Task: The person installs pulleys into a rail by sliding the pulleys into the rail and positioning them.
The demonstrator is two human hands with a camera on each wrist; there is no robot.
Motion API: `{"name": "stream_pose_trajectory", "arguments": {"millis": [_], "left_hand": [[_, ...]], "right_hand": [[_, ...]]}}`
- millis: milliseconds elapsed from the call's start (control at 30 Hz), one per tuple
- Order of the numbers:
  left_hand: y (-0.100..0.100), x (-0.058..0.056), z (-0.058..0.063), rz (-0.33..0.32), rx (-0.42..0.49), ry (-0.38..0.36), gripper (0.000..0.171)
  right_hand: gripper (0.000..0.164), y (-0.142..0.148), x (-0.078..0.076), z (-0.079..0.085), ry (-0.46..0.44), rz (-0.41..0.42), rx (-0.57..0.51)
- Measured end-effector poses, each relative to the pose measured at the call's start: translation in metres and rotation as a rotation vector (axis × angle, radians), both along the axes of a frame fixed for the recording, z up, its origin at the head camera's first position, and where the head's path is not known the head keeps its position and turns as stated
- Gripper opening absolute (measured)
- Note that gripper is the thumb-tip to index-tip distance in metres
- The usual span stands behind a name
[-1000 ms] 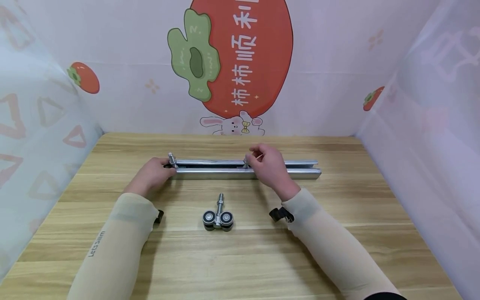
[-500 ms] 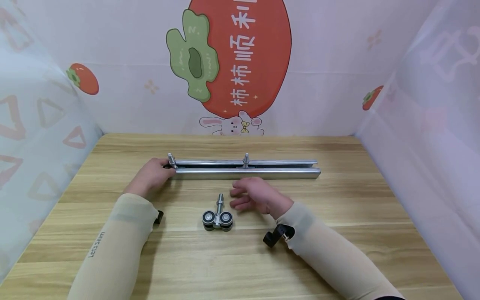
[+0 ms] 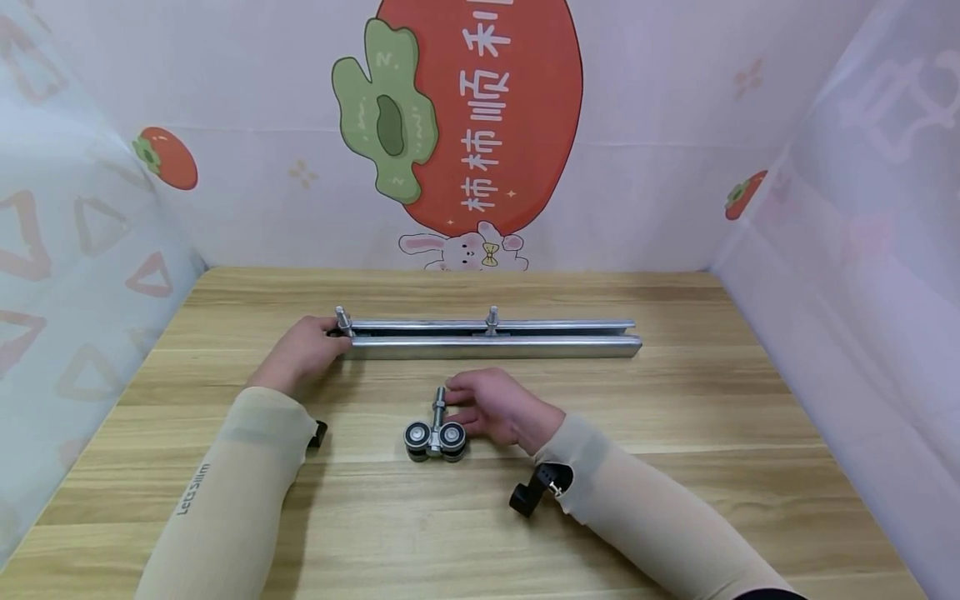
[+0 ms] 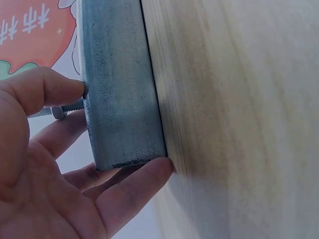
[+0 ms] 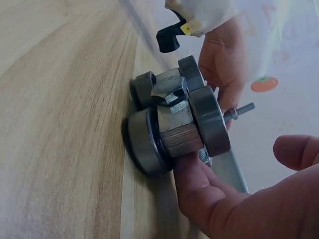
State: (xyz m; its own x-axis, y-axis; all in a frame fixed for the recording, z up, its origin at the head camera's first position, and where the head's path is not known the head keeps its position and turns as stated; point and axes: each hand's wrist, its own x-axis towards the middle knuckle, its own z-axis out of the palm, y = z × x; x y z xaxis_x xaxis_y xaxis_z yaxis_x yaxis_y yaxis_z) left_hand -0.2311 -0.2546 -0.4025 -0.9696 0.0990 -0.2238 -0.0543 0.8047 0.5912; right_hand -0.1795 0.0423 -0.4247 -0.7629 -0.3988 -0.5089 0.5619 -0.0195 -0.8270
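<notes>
My left hand (image 3: 300,353) grips the left end of a silver metal channel rail (image 3: 495,350). In the left wrist view its thumb is on the rail's (image 4: 122,89) edge and its fingers are at the end face. One threaded bolt (image 3: 343,320) rises beside that hand; another bolt (image 3: 492,318) stands mid-rail, their lower parts mostly hidden inside. A loose four-wheeled trolley roller (image 3: 435,440) lies in front of the rail, its bolt pointing away. My right hand (image 3: 506,407) is at its right side. A finger touches the roller's (image 5: 177,134) underside in the right wrist view, thumb apart.
Everything lies on a wood-grain table (image 3: 420,533). Printed white cloth (image 3: 645,183) encloses its back and both sides. A black camera mount (image 3: 536,490) hangs from the right wrist, another camera mount (image 3: 318,434) from the left.
My right hand has left the mid-rail bolt and come down and leftward to the loose roller. The left hand has stayed at the rail's end.
</notes>
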Motion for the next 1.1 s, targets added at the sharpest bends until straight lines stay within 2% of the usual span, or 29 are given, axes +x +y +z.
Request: {"name": "stream_pose_trajectory", "arguments": {"millis": [267, 600, 800, 900, 1100], "left_hand": [[-0.001, -0.001, -0.002, 0.001, -0.011, 0.013, 0.045], [-0.002, -0.001, -0.003, 0.006, 0.003, -0.001, 0.053], [-0.003, -0.002, -0.004, 0.001, 0.0, 0.001, 0.052], [-0.003, -0.002, -0.004, -0.003, 0.002, 0.004, 0.051], [-0.003, -0.001, -0.003, -0.003, 0.005, 0.006, 0.049]], "right_hand": [[0.031, -0.006, -0.002, -0.003, 0.006, -0.017, 0.022], [0.025, -0.009, -0.005, -0.008, 0.089, 0.006, 0.108], [0.024, -0.009, -0.007, -0.007, 0.203, 0.007, 0.182], [0.028, -0.005, -0.009, -0.001, 0.276, 0.018, 0.222], [0.023, -0.001, -0.015, 0.011, 0.409, 0.008, 0.29]]}}
